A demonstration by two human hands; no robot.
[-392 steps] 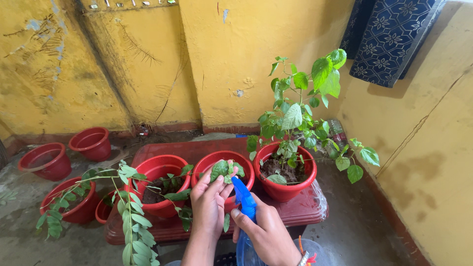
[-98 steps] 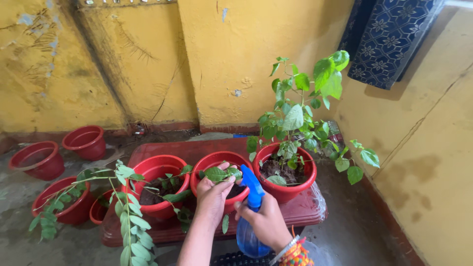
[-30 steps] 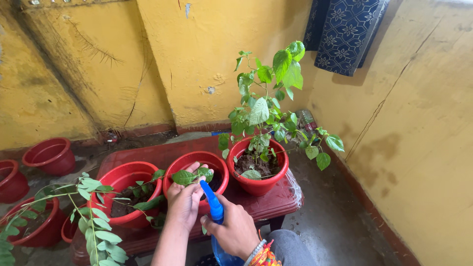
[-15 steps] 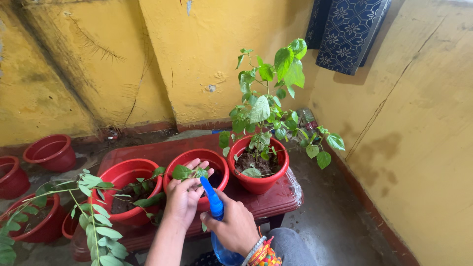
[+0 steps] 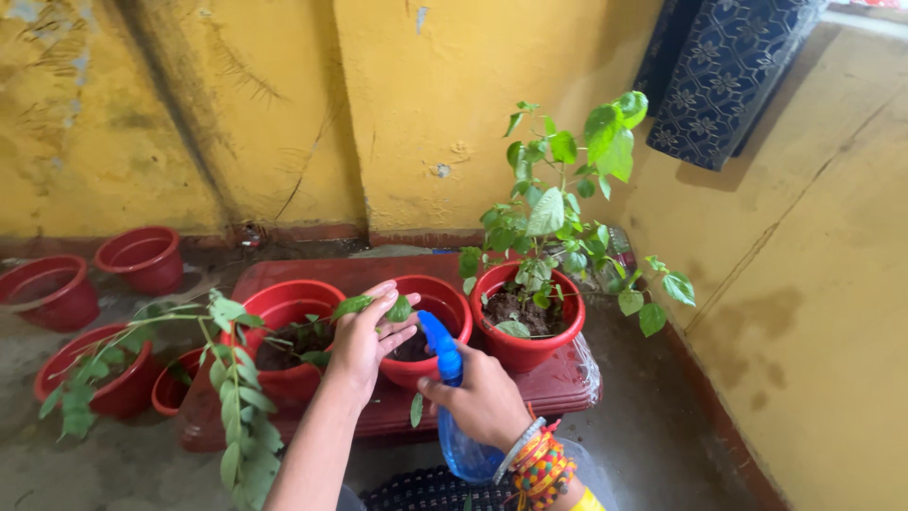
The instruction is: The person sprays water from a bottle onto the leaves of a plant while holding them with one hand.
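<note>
Soft, even daylight; faint shadows only. Focus is sharp at centre, with wide-angle bending at the edges.

Both forearms bare, no sleeves; right wrist: stack of orange, red, white bangles [image 5: 541,464], yellow cuff edge below.

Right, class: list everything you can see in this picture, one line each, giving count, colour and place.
Plant pots: seven in view, red; three on the bench, four on the floor at left.
Bench: one, dark red, low, by the wall.
Leafy plant: one, green, tallest, in the right-hand pot.
Spray bottle: one, blue, in front of the middle pot.
Cloth: one, dark blue patterned, hanging top right.
Wall: yellow, cracked.
Left hand: cradling green leaves over the middle pot.
Right hand: gripping the spray bottle; bangles on its wrist.
</note>
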